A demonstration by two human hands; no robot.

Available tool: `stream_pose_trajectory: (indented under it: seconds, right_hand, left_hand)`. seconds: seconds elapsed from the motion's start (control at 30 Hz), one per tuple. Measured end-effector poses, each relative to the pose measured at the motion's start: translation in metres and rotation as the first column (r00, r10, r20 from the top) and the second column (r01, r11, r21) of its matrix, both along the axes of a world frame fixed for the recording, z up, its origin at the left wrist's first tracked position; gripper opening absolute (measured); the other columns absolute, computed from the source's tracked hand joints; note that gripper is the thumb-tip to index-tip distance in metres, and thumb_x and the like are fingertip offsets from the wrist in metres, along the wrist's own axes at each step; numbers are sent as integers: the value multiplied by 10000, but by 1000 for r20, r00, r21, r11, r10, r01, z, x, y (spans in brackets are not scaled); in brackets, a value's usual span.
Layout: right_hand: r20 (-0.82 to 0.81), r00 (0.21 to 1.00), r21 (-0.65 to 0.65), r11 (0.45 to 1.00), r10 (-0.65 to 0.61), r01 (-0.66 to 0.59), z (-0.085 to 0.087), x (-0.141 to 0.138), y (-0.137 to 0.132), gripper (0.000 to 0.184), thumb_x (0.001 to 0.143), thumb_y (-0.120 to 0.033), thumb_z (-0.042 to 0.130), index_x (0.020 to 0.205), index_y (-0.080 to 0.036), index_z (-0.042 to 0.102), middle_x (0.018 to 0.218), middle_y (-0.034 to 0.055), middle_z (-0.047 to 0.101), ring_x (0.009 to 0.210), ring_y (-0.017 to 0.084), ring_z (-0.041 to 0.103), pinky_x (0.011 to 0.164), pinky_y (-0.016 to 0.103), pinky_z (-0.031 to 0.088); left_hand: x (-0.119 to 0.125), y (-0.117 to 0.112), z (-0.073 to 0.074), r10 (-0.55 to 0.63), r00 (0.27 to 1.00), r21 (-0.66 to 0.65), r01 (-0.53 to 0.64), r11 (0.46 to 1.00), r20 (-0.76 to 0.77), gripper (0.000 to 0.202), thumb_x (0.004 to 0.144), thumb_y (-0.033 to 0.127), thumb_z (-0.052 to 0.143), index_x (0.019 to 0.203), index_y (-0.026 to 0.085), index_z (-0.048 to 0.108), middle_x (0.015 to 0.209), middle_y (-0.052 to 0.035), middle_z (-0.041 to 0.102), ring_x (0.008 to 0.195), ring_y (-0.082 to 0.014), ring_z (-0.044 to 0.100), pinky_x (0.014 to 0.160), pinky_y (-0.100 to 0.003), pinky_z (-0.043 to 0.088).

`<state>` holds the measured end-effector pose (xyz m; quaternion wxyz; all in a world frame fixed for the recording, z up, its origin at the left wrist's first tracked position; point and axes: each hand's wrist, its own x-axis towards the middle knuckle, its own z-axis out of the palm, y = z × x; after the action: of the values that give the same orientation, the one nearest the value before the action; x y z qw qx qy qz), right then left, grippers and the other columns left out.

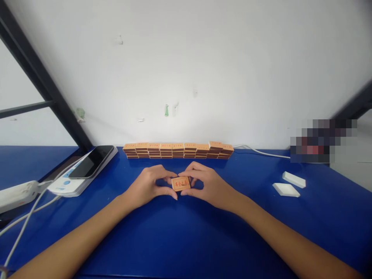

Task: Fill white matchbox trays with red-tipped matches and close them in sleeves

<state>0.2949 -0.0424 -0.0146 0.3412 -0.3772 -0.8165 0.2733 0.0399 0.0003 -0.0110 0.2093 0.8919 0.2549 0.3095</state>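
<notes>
A small matchbox (180, 184) with an orange-yellow label and red characters lies flat between my two hands, near the middle of the table. My left hand (148, 184) curves round its left end, thumb at the near side and fingers at the far side. From the right, my right hand (207, 184) pinches the other end, its thumb along the near edge. Behind them, a long row of stacked matchboxes (178, 151) stands against the wall, several layers high, with uneven tops.
On the left, a phone (92, 162) rests on a white device (76, 189), beside a white power strip (19, 197) and cables. Two white blocks (286, 190) lie on the blue table (186, 240) at right. A white cable (261, 152) runs along the wall.
</notes>
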Motion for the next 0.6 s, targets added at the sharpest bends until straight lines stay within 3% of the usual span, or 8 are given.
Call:
stream_pose_trajectory:
  seconds: [0.23, 0.47, 0.6]
  right_hand:
    - [36, 999, 14, 1000, 24, -24, -2, -2, -3, 330, 901, -305, 816, 1224, -274, 751, 1092, 40, 663, 844, 170, 650, 796, 350, 576]
    - [126, 990, 92, 994, -66, 55, -6, 3, 0, 419, 948, -308, 750, 1354, -258, 661, 1178, 71, 689, 941, 206, 696, 889, 398, 589]
    - [177, 973, 135, 983, -150, 127, -7, 7, 3, 395, 1000, -374, 677, 1376, -259, 631, 1183, 83, 704, 955, 222, 711, 899, 425, 592]
  left_hand:
    - [1, 0, 1, 7, 999, -32, -6, 999, 32, 558, 700, 680, 866, 1000, 216, 786, 819, -29, 710, 749, -170, 650, 668, -279, 504]
    - [-2, 4, -4, 83, 987, 32, -80, 996, -137, 427, 896, 547, 790, 1187, 237, 750, 997, -59, 739, 861, -198, 682, 772, -327, 551]
    - [-18, 21, 12, 134, 980, 134, -115, 984, -148, 395, 958, 511, 721, 1224, 219, 723, 1137, -92, 749, 1019, -243, 696, 911, -389, 566]
